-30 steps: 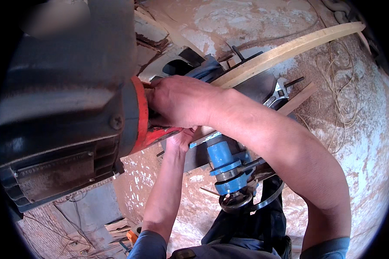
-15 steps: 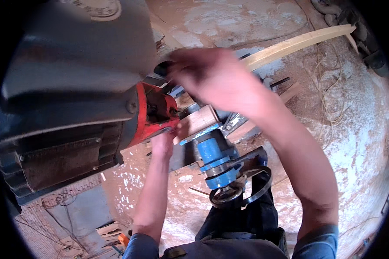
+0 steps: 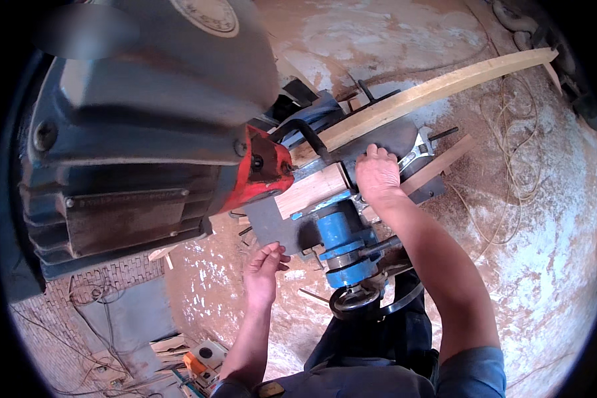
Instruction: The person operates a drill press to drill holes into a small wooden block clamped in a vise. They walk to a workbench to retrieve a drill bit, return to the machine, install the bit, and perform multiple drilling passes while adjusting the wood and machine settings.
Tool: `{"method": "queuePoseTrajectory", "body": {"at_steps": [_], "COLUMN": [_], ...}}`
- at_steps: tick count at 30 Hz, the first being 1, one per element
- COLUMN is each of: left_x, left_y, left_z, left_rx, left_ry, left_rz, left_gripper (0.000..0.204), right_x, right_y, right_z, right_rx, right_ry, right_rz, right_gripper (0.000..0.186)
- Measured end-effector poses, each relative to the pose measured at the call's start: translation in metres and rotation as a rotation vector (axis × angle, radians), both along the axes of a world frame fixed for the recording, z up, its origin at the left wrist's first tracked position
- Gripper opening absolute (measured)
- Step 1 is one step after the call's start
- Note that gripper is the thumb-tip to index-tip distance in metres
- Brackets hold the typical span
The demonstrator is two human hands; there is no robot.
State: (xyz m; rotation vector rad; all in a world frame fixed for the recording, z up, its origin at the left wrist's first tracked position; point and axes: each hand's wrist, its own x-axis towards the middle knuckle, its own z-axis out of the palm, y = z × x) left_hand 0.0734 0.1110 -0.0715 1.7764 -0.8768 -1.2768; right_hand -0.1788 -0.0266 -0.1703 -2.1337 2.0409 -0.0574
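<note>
A pale wooden block (image 3: 312,190) lies against the blue plate of a machine clamp, beneath a large dark motor housing (image 3: 132,172) with a red collar (image 3: 265,166). My left hand (image 3: 264,268) is raised near the corner of the grey table, clear of the block, thumb and fingers drawn together around nothing I can see. Just past the block's right end, my right hand (image 3: 378,174) is closed, fingers curled down. It covers part of an adjustable wrench (image 3: 418,151); whether it grips the wrench is hidden.
A bent black lever (image 3: 305,132) stands behind the block. The blue clamp (image 3: 338,232) carries a handwheel (image 3: 353,302) close to my body. A long timber strip (image 3: 444,83) reaches far right, with a shorter wooden strip (image 3: 441,162) nearer. Wood scraps (image 3: 169,345) lie lower left.
My right hand has dropped from beside the motor to the wrench, revealing the black lever. My left hand has come away from the block toward me. The whole view has shifted slightly.
</note>
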Motion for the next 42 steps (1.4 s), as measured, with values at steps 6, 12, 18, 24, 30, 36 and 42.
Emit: {"method": "queuePoseTrajectory", "body": {"at_steps": [6,12,18,24,30,36,42], "left_x": [-0.004,-0.031,-0.069,-0.070,-0.061,-0.065,-0.059], "left_y": [0.004,-0.017,-0.065,-0.093,-0.104,-0.106,-0.107], "left_z": [0.023,0.059,0.081,0.081,0.075,0.078,0.076], "left_rx": [-0.099,-0.276,-0.601,-0.508,-0.562,-0.529,-0.544], "left_ry": [-0.027,-0.074,-0.087,-0.127,0.005,-0.171,-0.170], "left_rz": [0.016,-0.051,-0.138,-0.105,-0.137,-0.184,-0.246], "left_gripper": [0.018,0.023,0.052,0.053,0.050,0.054,0.059], "right_x": [-0.011,-0.045,-0.056,-0.037,-0.012,0.006,0.023], "right_y": [0.000,0.016,0.051,0.044,0.016,0.000,-0.002], "right_z": [-0.004,0.020,0.117,0.166,0.182,0.186,0.185], "right_rx": [-0.098,0.066,0.284,0.379,0.429,0.428,0.119], "right_ry": [-0.312,-1.676,-1.911,-1.768,-1.936,-1.911,-1.439], "right_rz": [-0.103,-0.274,-0.336,0.000,-0.094,-0.229,-0.190], "right_gripper": [0.018,0.012,0.018,0.033,0.031,0.027,0.024]}}
